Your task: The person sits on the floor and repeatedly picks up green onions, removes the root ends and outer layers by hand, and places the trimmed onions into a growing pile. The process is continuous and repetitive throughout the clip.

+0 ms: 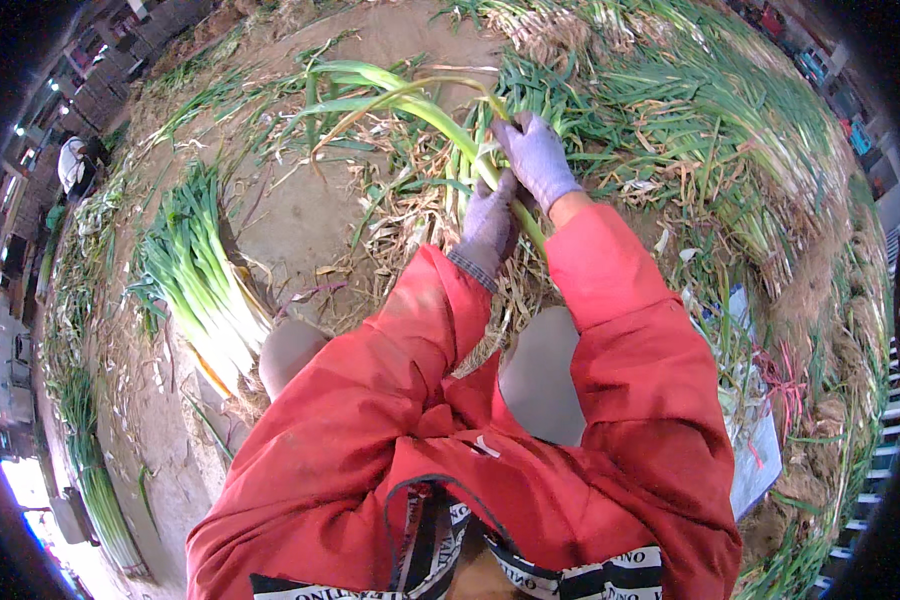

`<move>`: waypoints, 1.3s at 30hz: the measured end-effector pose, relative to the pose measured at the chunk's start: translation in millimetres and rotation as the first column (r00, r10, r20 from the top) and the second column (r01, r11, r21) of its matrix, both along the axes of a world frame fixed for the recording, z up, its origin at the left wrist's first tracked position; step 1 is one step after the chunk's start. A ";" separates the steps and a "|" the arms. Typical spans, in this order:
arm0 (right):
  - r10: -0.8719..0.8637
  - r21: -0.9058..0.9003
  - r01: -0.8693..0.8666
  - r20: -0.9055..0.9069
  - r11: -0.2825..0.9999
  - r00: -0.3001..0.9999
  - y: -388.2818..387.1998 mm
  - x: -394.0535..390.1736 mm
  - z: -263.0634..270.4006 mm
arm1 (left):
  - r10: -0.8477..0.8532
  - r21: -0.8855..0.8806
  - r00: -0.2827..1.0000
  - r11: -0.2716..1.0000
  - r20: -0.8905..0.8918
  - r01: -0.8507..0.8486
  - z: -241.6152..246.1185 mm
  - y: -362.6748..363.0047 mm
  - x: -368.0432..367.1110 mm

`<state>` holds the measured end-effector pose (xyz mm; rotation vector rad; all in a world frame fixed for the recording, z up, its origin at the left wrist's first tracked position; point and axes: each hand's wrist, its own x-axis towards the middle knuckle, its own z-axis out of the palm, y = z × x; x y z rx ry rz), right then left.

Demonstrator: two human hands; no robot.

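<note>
A long green onion (pixel 450 129) lies slantwise across my hands, its leaves bending over to the left. My left hand (pixel 489 219), in a greyish-purple knit glove, is closed around its stalk. Just above and to the right is my right hand (pixel 538 156), in a paler lavender glove. Its thumb and fingers pinch a yellowed outer leaf (pixel 450 79) that arches off to the left. The onion's lower stalk (pixel 529 226) passes under my right forearm, and its root end is hidden. Dry peeled leaves (pixel 412 225) litter the ground below my hands.
A sheaf of cleaned green onions (pixel 206 281) lies by my left knee, and a tied bundle (pixel 105 487) farther left. Uncleaned onions (pixel 720 112) are heaped along the right. Pink ties (pixel 784 386) lie beside a pale board (pixel 757 457). Another person (pixel 75 166) is at far left.
</note>
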<state>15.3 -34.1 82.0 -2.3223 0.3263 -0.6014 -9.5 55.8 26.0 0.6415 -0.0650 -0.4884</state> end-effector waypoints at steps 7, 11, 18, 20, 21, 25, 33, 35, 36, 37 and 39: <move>-0.158 -0.378 0.147 0.003 0.914 0.987 -41.5 -58.8 -55.5 | -0.054 0.025 0.983 0.998 -0.178 0.060 -17.7 10.0 16.2; -0.186 -0.385 0.166 -0.014 0.908 0.983 -56.5 -92.4 -70.2 | -0.113 0.445 0.988 0.883 -0.105 0.149 -18.4 18.1 20.4; -0.471 -0.472 0.317 -0.254 0.823 0.845 -130.4 -180.3 -125.3 | 0.094 0.135 0.995 0.987 -0.024 -0.090 -11.3 52.8 99.1; -0.551 -0.490 0.362 -0.326 0.793 0.768 -162.1 -223.5 -137.7 | 0.208 0.252 0.978 0.945 0.027 -0.208 7.5 55.1 106.2; -0.609 -0.529 0.367 -0.409 0.765 0.680 -176.4 -243.5 -138.2 | 0.264 0.260 0.965 0.931 0.009 -0.257 11.6 57.5 114.1; -0.773 -0.598 0.490 -0.505 0.635 0.384 -250.5 -340.1 -160.6 | 0.445 0.165 0.895 0.882 0.020 -0.442 5.7 106.9 194.8; -0.868 -0.786 0.488 -0.485 0.379 -0.107 -332.1 -559.5 -164.2 | 0.539 0.147 0.842 0.835 -0.026 -0.530 9.3 211.6 326.1; -0.867 -0.789 0.500 -0.479 0.357 -0.138 -327.7 -565.8 -154.5 | 0.438 0.275 0.899 0.862 0.016 -0.426 12.4 186.6 313.8; -0.881 -0.775 0.519 -0.466 0.361 -0.083 -328.1 -555.7 -151.0 | 0.404 0.191 0.915 0.898 0.001 -0.397 12.0 172.5 305.3; -0.894 -0.754 0.539 -0.449 0.375 -0.005 -331.8 -537.4 -149.9 | 0.370 0.105 0.929 0.924 -0.012 -0.367 10.5 162.2 299.2; -0.868 -0.618 0.609 -0.353 0.497 0.350 -315.0 -472.9 -143.7 | 0.177 -0.018 0.983 0.984 0.047 -0.176 11.4 139.3 284.2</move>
